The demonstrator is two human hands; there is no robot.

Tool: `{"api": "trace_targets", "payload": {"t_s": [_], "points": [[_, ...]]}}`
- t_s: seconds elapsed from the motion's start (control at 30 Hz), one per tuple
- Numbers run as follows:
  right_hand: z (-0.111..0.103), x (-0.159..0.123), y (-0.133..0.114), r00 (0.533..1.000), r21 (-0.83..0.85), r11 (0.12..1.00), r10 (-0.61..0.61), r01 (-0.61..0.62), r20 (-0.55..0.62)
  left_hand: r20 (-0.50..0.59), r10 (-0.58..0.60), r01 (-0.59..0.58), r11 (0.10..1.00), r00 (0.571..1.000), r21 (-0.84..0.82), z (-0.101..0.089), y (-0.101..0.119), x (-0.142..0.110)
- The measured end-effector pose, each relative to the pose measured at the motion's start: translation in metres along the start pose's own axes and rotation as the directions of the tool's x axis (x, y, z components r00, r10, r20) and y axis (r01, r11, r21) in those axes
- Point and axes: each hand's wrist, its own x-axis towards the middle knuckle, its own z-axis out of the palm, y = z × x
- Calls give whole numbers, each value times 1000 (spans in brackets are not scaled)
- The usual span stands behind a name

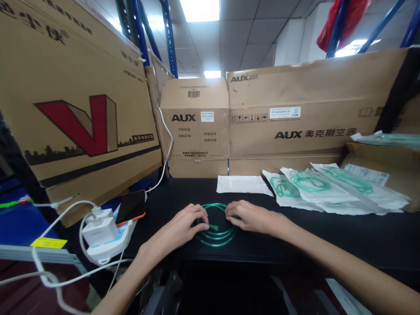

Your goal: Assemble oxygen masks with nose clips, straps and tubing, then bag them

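A coil of clear green tubing [215,243] lies on the black tabletop, wound in several loops. My left hand [192,221] grips the left side of the coil, thumb and fingers closed round it. By that thumb, a tube end with a small connector points into the middle of the ring. On the right side, my right hand [241,215] has its curled fingers closed on the loops. A short piece of tubing shows beyond my right wrist. Behind the coil rests a flat white pouch [244,184], apart from both hands.
White pouches [308,183] with green tubing are piled at the right, beside an open cardboard box [387,162]. A phone [131,207] leans on a white power strip [111,245] with trailing cables at the left. Large cardboard panels [288,118] wall the back and left.
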Motion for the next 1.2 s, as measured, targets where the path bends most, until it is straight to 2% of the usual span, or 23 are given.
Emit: {"api": "trace_targets", "payload": {"t_s": [0.27,0.5,0.63,0.8,0.93,1.07,1.13,1.17,1.2], "points": [[-7,-38,-16,992,25,994,105,-107,68,-40,12,-15,997,999,-70,15,28,-32],[-10,-56,-12,992,45,996,72,-77,102,-111,39,-54,990,993,-132,28,22,-46],[-2,-59,-16,999,-20,999,45,-45,2,-166,4,-24,993,986,-115,36,24,-41],[38,-54,-33,978,-155,982,79,-110,-193,-223,8,-25,997,975,-71,51,39,-37],[60,-55,-46,943,-199,966,96,-166,-320,-261,69,-77,997,963,-21,63,47,-36],[46,-75,-40,884,-178,960,116,-217,-452,-213,86,-100,994,973,-54,61,45,-34],[33,-90,-26,817,-136,941,190,-310,-544,-187,112,-128,989,976,-75,58,42,-32],[27,-97,-17,769,-100,922,247,-373,-590,-182,129,-146,985,975,-87,57,41,-31],[24,-104,-8,694,-16,889,346,-457,-632,-181,144,-163,982,973,-98,56,40,-30]]}}
